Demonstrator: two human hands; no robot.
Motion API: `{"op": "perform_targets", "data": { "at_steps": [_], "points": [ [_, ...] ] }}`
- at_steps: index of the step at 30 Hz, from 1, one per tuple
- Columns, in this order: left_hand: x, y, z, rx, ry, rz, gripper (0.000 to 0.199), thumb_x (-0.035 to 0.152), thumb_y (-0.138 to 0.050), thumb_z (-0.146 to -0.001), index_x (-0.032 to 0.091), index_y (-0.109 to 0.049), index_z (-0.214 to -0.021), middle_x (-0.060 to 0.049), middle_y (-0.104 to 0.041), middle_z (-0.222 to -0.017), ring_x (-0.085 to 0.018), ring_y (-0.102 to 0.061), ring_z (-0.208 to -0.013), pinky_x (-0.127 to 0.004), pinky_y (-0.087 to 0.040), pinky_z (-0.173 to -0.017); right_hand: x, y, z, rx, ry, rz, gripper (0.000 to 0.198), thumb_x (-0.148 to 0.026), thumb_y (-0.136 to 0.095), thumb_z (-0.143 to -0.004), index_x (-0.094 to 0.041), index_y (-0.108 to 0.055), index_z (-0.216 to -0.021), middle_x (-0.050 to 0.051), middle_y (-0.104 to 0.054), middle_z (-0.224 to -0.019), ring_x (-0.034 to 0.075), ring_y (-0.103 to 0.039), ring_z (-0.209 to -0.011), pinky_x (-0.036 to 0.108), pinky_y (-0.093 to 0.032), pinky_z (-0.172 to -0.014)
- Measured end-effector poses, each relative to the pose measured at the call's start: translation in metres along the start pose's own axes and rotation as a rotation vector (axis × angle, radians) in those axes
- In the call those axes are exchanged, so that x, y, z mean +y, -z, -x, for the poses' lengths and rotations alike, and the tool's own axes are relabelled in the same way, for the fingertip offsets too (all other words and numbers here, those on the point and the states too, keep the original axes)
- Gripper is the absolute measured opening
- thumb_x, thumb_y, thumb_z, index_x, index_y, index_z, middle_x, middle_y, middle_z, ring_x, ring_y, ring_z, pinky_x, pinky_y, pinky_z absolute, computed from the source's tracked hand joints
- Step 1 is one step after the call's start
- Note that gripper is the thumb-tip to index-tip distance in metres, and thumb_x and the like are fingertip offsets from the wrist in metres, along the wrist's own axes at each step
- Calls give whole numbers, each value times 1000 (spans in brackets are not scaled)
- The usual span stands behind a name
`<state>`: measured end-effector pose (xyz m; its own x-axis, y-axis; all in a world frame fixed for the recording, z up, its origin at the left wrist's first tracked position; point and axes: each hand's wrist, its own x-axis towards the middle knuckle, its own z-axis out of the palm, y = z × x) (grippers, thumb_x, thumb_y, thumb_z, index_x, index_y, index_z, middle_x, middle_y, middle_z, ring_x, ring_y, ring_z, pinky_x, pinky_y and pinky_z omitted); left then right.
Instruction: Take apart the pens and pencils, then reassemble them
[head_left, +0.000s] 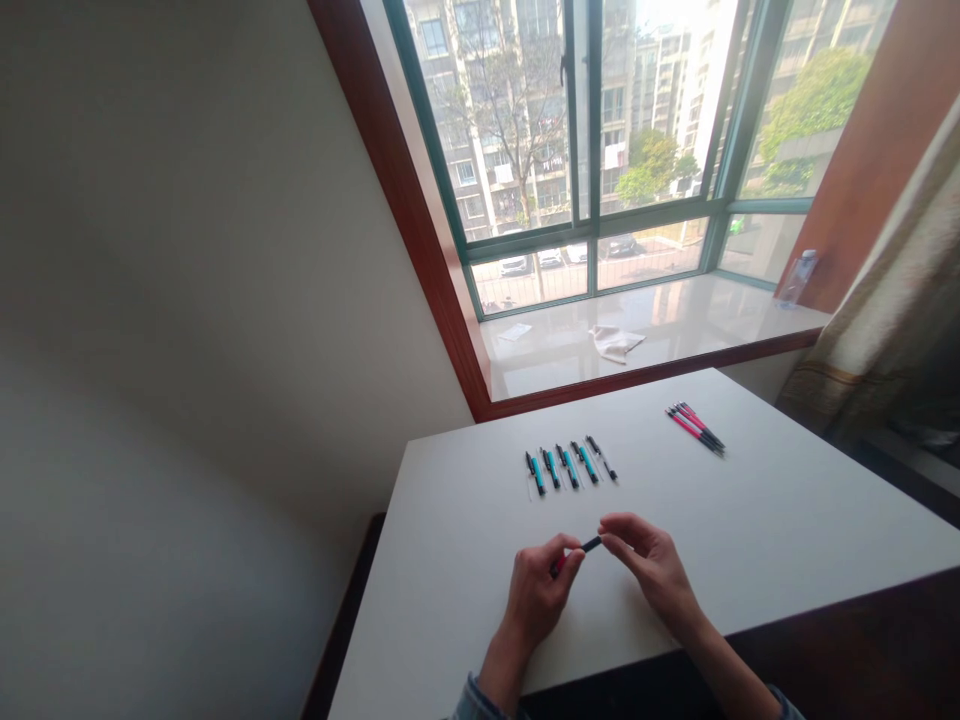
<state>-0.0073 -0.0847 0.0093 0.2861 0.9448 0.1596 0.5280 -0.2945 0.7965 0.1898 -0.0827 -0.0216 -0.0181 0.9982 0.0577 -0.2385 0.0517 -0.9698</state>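
Note:
My left hand (pixel 538 590) grips a red and black pen (pixel 592 545) between thumb and fingers, low over the near part of the white table (pixel 465 540). The pen's black end points to the right. At that end, thumb and fingertips of my right hand (pixel 654 572) are pinched together on the tip; any small part between them is too small to make out. Beyond my hands lies a row of teal and black pen parts (pixel 570 468), with thin clear refills beside them. At the row's right end are black pen pieces (pixel 602 460) without a teal barrel.
Several red and black pens (pixel 694 430) lie together at the table's far right. Behind the table is a windowsill (pixel 540 365) with a crumpled cloth (pixel 616 343), a paper (pixel 515 332) and a clear bottle (pixel 798 280). A wall (pixel 225 350) stands on the left, a curtain (pixel 877 290) on the right.

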Motion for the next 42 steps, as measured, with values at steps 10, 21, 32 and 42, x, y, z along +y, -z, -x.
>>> {"op": "perform_targets", "data": {
  "at_steps": [10,21,32,42],
  "points": [
    [-1,5,3,64,45,284,38,50,-56,-97,16,-68,-84,5,-40,-56,-10,-32,-54,-24,-26,-54,-30,-3,-15,66,97,9,39,-45,-79,-83,-20,-68,-110,11,-76,-104,27,-72,-100,42,-59,-92],
    [-34,45,-3,526,172,720,44,59,-63,-91,16,-62,-90,10,-33,-53,-7,-27,-47,-18,-26,-46,-23,-53,-31,-162,313,481,22,-21,-61,-89,-22,-69,-109,4,-74,-92,19,-72,-83,32,-59,-79],
    [-39,46,0,528,184,717,36,53,-60,-91,16,-63,-93,9,-37,-54,-8,-30,-48,-20,-28,-47,16,-77,-74,-283,330,829,45,2,-53,-78,-21,-69,-114,4,-72,-92,18,-68,-80,29,-51,-77],
    [-36,45,-3,460,139,637,36,50,-60,-93,16,-66,-102,3,-52,-61,-13,-48,-60,-25,-41,-64,15,-72,-74,-239,329,744,28,-11,-57,-87,-22,-68,-109,5,-73,-100,18,-67,-76,32,-53,-75]
  ]
}}
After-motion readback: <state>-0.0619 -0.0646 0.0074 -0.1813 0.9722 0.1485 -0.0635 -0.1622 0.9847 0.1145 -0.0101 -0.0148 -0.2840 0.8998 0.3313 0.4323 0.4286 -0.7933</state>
